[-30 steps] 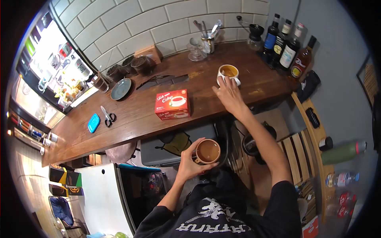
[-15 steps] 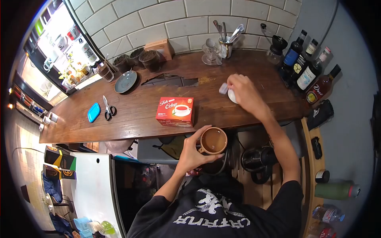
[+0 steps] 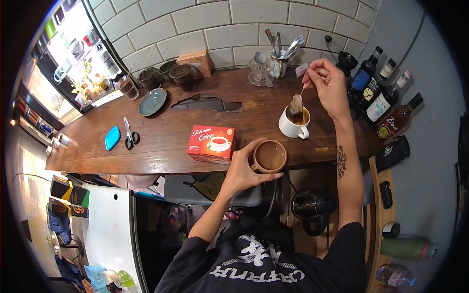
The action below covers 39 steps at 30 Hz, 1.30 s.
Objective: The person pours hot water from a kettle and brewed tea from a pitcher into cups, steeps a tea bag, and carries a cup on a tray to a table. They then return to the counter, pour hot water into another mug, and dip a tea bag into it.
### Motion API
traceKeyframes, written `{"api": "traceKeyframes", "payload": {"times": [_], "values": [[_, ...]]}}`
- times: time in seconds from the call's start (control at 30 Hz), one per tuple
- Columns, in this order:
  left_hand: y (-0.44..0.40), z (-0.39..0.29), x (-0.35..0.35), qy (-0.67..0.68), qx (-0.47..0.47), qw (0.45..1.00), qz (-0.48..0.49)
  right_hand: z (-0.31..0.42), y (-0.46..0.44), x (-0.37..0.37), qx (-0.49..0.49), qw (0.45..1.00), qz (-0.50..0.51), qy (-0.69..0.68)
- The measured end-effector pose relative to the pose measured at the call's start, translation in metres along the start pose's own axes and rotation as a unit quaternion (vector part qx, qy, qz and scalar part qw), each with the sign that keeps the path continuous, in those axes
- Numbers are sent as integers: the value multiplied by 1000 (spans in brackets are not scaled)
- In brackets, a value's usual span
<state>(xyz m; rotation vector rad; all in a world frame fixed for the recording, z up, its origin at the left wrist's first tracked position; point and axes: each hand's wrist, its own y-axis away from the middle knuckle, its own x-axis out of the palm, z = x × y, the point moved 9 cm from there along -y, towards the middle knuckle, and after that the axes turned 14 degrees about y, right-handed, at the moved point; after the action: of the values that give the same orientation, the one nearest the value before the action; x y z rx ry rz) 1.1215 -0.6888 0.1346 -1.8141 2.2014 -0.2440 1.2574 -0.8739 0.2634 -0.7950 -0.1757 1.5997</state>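
My left hand (image 3: 243, 168) is wrapped around a brown mug (image 3: 270, 155) of milky brown liquid, held at the counter's front edge. Up and to the right, my right hand (image 3: 326, 80) pinches the string of a tea bag (image 3: 296, 108) near its paper tag (image 3: 302, 70). The tea bag hangs at the mouth of a white mug (image 3: 292, 129), its lower part inside the rim, over amber liquid. A red tea box (image 3: 211, 143) stands on the counter just left of my left hand.
Scissors (image 3: 130, 134), a blue lid-like item (image 3: 112, 138) and a grey plate (image 3: 152, 102) lie on the left. Several bottles (image 3: 376, 100) line the right end. A utensil cup (image 3: 279, 64) and clear glass (image 3: 259, 71) stand behind. A black kettle (image 3: 311, 205) sits below the counter.
My right hand has risen and moved right, lifting the tea bag by its string and uncovering the white mug. My left hand and the brown mug have shifted slightly.
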Motion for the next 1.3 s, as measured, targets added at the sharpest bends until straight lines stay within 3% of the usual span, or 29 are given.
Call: {"api": "traceKeyframes", "payload": {"times": [0.3,0.67,0.83,1.3], "values": [[-19,21,-2,-1,3,999,-38,50,5,-3,-70,996,-18,-53],[-24,31,-2,24,-30,999,-31,51,52,54,34,989,90,-115],[-24,26,0,22,-23,999,-25,37,69,72,37,988,116,-94],[-26,27,-1,37,-5,999,-13,34,75,72,46,989,100,-95]]}}
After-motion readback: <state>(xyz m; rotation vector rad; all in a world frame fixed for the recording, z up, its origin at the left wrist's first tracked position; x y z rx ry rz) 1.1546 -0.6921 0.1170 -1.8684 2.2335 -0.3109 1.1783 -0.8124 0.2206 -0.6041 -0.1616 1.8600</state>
